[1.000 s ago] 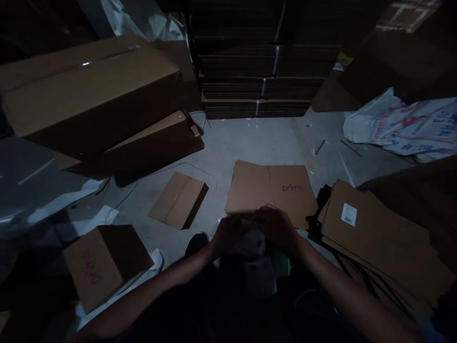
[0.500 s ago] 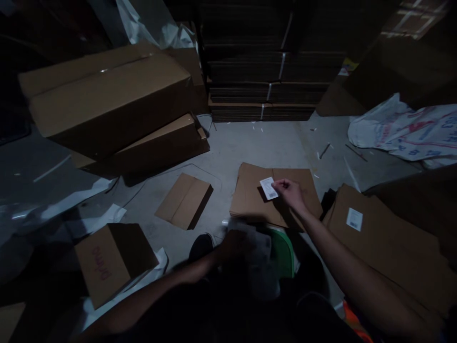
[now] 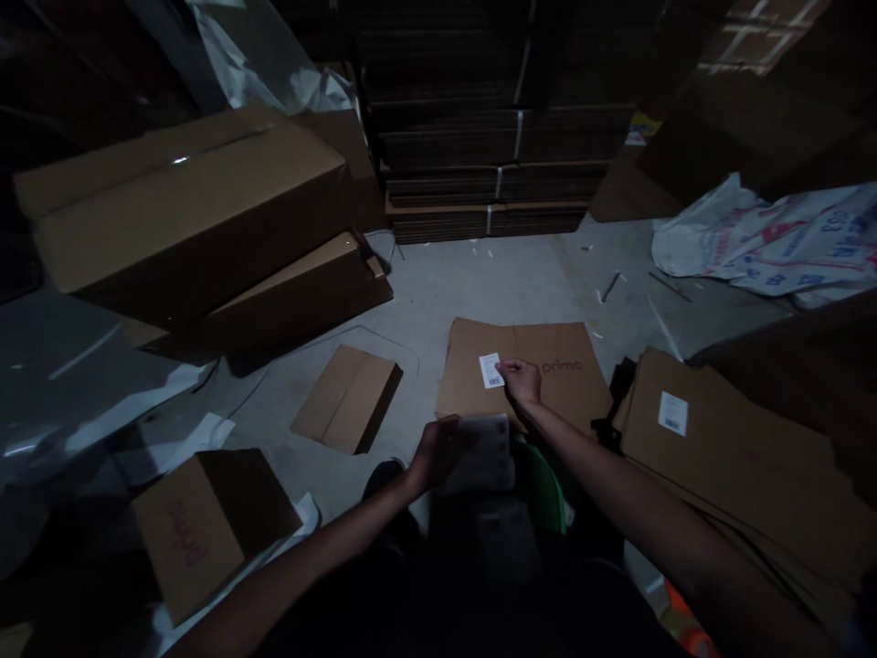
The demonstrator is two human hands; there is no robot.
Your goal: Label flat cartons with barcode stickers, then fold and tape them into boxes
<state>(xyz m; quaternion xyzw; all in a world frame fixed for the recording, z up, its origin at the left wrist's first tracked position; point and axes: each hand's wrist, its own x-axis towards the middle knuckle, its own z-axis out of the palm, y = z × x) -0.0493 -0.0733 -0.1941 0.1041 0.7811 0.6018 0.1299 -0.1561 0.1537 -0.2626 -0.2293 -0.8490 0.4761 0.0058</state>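
Note:
My right hand (image 3: pixel 522 378) pinches the right edge of a white barcode label (image 3: pixel 491 370). The label is over the top sheet of a stack of flattened cartons (image 3: pixel 472 402) printed "prima"; whether it is pressed flat I cannot tell. Nearer to me, my left hand (image 3: pixel 438 450) is closed on a pale strip of labels (image 3: pixel 486 452), part of which hangs down into the dark by my lap. Below the cartons shows a green rounded object (image 3: pixel 552 484), mostly hidden by the strip and my arm.
Right lies another stack of flattened cartons (image 3: pixel 740 466) bearing a white label (image 3: pixel 673 414). Left are a small closed box (image 3: pixel 346 393), a "prima" box (image 3: pixel 188 539) and large taped cartons (image 3: pixel 184 192). Strapped cardboard bundles (image 3: pixel 480 219) stand behind; a white printed sack (image 3: pixel 760 242) lies right.
My right hand has moved slightly left and down with the label, uncovering the print on the carton. My left hand has lifted the label strip, which was blurred before.

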